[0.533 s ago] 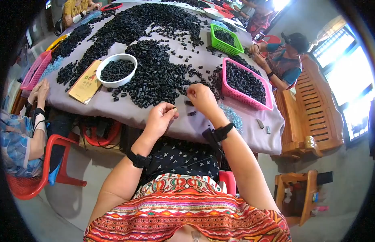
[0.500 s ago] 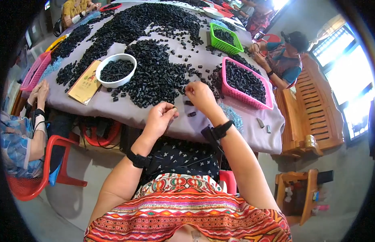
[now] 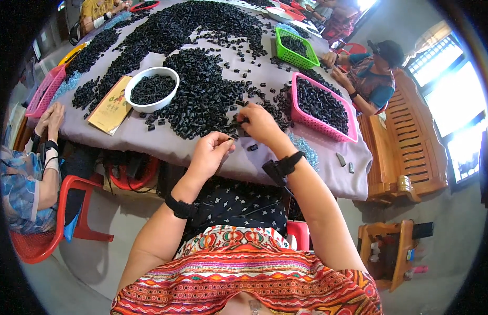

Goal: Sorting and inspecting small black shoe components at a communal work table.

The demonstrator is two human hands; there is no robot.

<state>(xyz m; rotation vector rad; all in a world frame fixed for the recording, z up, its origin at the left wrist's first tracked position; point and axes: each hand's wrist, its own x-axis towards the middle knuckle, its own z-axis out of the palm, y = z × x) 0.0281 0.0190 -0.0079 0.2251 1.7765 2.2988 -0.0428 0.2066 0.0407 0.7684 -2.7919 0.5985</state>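
My left hand (image 3: 210,153) is closed in a pinch just past the table's front edge. Something small shows at its fingertips, too small to name. To its right, my right hand (image 3: 261,126) is over the cloth with its fingertips curled together on a small black piece (image 3: 244,120), partly hidden by the fingers. Beyond both hands spreads a pile of short black cylindrical pieces (image 3: 202,94). One loose black piece (image 3: 253,148) lies on the cloth below my right hand.
A white bowl (image 3: 173,96) and a yellow booklet (image 3: 108,113) lie left of the pile. At right are a pink basket (image 3: 324,134) of black pieces, a green basket (image 3: 301,61) and a tangle of blue strands (image 3: 305,152). Other people sit around the table, one at right (image 3: 370,79).
My right hand has shifted slightly, its fingertips now at a black piece by the pile's edge. My left hand keeps its pinch, almost in the same place.
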